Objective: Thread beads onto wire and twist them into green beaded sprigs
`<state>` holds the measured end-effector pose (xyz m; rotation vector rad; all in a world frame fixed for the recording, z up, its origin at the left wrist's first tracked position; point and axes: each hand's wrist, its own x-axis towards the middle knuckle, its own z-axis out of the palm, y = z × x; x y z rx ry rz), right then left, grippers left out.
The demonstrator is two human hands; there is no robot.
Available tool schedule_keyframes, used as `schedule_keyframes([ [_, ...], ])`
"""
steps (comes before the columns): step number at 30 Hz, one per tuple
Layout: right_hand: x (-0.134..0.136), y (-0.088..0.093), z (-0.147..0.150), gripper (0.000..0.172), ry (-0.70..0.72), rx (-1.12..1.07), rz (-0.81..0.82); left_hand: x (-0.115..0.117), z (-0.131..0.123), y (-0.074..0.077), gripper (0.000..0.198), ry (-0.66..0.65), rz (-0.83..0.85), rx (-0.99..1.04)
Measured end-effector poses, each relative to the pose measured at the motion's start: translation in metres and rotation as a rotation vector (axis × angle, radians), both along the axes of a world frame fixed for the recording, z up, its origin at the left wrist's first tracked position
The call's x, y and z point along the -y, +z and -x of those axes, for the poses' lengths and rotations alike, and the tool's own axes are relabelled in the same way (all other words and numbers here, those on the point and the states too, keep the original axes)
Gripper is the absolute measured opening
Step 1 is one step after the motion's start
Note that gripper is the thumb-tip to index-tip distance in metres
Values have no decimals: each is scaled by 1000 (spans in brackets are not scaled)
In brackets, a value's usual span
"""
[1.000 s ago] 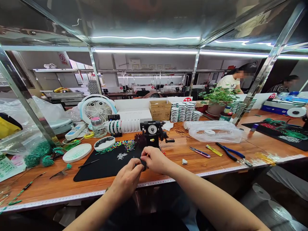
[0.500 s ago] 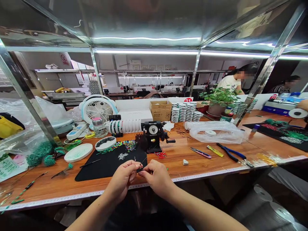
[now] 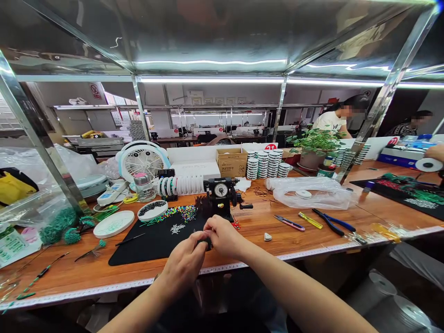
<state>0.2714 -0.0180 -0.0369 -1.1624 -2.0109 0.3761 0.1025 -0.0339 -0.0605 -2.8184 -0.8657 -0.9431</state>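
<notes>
My left hand (image 3: 185,259) is closed in a pinch over the front edge of the black mat (image 3: 138,247). Against its fingertips, my right hand (image 3: 224,238) is closed too. A small dark piece (image 3: 208,243) shows between the hands, too small and covered to name. Just behind them stands the black winding machine (image 3: 222,196) with a dial, a crank and a row of white spools (image 3: 185,185). Colored beads (image 3: 187,212) and a little heap of silvery pieces (image 3: 177,229) lie on the mat.
Right of my hands lie a white piece (image 3: 267,237), a pink-handled tool (image 3: 289,223), a yellow tool (image 3: 310,220) and blue pliers (image 3: 335,223). White dishes (image 3: 114,225) are at left. Metal posts (image 3: 391,88) frame the bench. Another person (image 3: 333,119) is at back right.
My right hand has moved up and slightly left, its fingers now over the left fingertips. My left hand has turned, showing more of its back. The view has shifted slightly.
</notes>
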Motion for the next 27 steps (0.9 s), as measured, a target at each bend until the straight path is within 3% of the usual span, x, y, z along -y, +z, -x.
schedule_keyframes([
  [3,3,1,-1,15,-26,-3,-2,-1,-2,3,24,-37,84,50],
  [5,14,0,-2,13,-104,-20,-86,0,-6,9,14,27,348,253],
  [8,34,-7,2,15,-212,-34,-205,4,-10,15,13,140,899,644],
  [11,49,-19,10,19,-199,-15,-95,7,-12,16,17,157,1116,779],
  [13,53,-27,14,15,-188,12,-75,7,-12,15,19,151,1105,788],
  [17,52,-27,10,19,-116,101,-297,7,-7,17,16,139,1010,741],
  [19,45,-20,6,22,-6,99,-328,9,-4,16,12,122,821,581],
  [21,35,-13,3,22,67,40,-251,11,-2,12,15,104,566,384],
  [24,14,-7,3,16,31,-44,-81,12,-1,2,21,117,244,189],
  [27,-1,-5,4,13,-20,-39,2,9,-1,-4,26,115,53,69],
])
